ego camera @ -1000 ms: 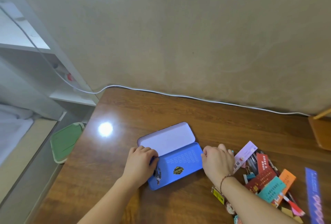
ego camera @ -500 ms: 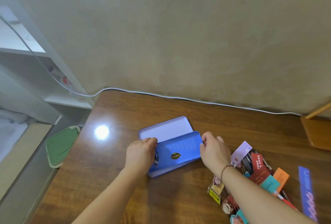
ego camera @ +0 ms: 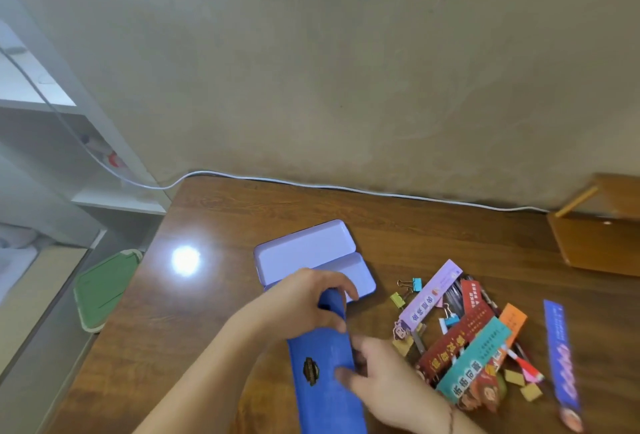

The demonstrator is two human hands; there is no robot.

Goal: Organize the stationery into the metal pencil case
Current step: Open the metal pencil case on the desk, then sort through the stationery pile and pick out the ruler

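On the table (ego camera: 242, 211) I see both hands gripping a blue tray (ego camera: 325, 374): left hand (ego camera: 304, 302) at its far end, right hand (ego camera: 377, 378) alongside, near the open case (ego camera: 311, 253).

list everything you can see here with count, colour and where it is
pencil case: one, lilac, open and empty, middle of the table
blue tray: one, dark blue with a badge, lifted out and held in front of the case
bookmarks: a pile, lilac, red, teal, orange, right of the case
binder clips: at least three, blue and yellow-green, at the pile's left edge
ruler: one, blue, far right
cable: one, white, along the wall
table: one, brown wood
green board: one, on the floor at left
left hand: grips the tray's far end
right hand: holds the tray's right edge
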